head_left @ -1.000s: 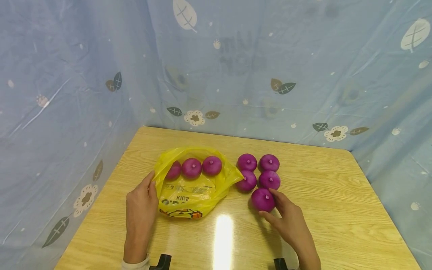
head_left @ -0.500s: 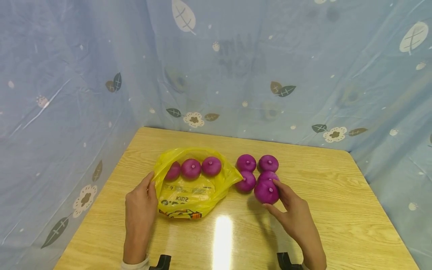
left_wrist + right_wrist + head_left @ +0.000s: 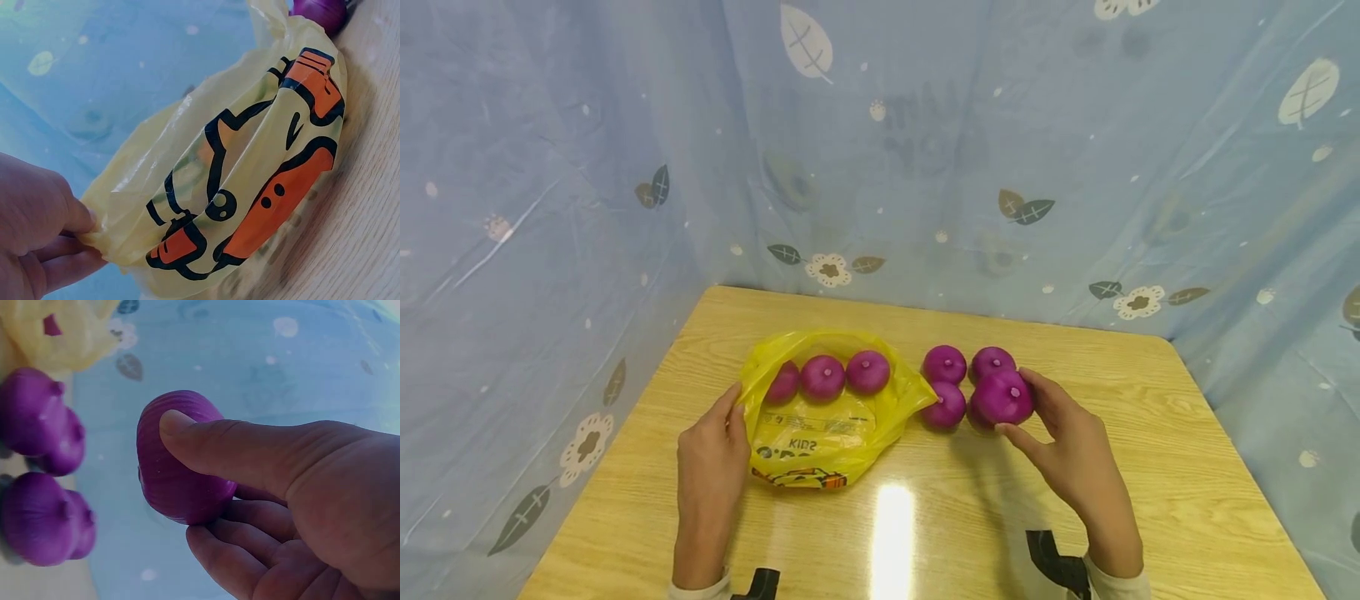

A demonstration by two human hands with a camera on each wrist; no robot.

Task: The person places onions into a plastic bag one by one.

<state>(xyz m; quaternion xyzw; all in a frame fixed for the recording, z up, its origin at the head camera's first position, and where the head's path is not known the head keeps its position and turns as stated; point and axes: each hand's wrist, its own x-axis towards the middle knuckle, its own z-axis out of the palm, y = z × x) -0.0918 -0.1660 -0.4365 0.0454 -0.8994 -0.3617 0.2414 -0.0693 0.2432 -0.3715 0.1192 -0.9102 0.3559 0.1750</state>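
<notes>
In the head view my right hand [image 3: 1078, 454] holds a purple onion [image 3: 1002, 397] between thumb and fingers, above the near right onion of a group beside the bag. The right wrist view shows the thumb across this onion [image 3: 181, 462], with fingers beneath it. My left hand [image 3: 711, 475] pinches the left edge of the open yellow plastic bag [image 3: 891, 421]. Three onions lie in the bag, among them a middle one [image 3: 823, 378]. The left wrist view shows my left hand [image 3: 44, 231] gripping the rim of the printed bag [image 3: 250, 181].
Standing on the wooden table [image 3: 1150, 467] are several more onions, one at the back [image 3: 944, 365] and one touching the bag's right corner [image 3: 946, 407]. A blue patterned curtain [image 3: 880, 167] hangs behind the table and at both sides.
My right hand has moved the held onion away from me and slightly right, so it now covers most of the near right onion. My left hand and the bag have stayed in place.
</notes>
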